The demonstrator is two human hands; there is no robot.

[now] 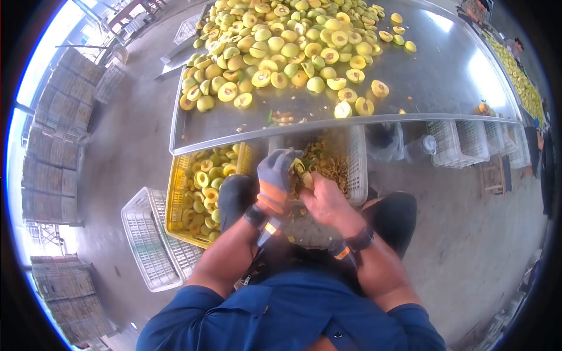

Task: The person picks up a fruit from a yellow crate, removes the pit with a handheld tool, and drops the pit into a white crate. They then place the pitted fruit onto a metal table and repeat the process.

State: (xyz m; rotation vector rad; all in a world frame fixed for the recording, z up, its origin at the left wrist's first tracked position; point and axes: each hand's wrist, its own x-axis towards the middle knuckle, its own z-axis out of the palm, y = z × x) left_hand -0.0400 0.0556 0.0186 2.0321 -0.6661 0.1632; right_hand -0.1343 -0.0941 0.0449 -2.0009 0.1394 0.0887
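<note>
My left hand (276, 178), in a grey and orange glove, is closed around a yellow-green peach half (300, 171) above the scrap crate. My bare right hand (326, 199) is closed right against that fruit. What its fingers grip is too small and blurred to make out. Beneath both hands stands a pale plastic crate (357, 167) with brown pits and trimmings (331, 161) inside. To the left of my left hand, a yellow crate (175, 193) holds many hollowed fruit halves (205, 181).
A metal table (427, 88) in front bears a large heap of halved fruit (275, 47). Empty white crates (146, 245) stand on the floor at left. More white crates (459, 143) and a clear plastic bag (389, 143) sit under the table. Stacked crates (55, 169) line the far left.
</note>
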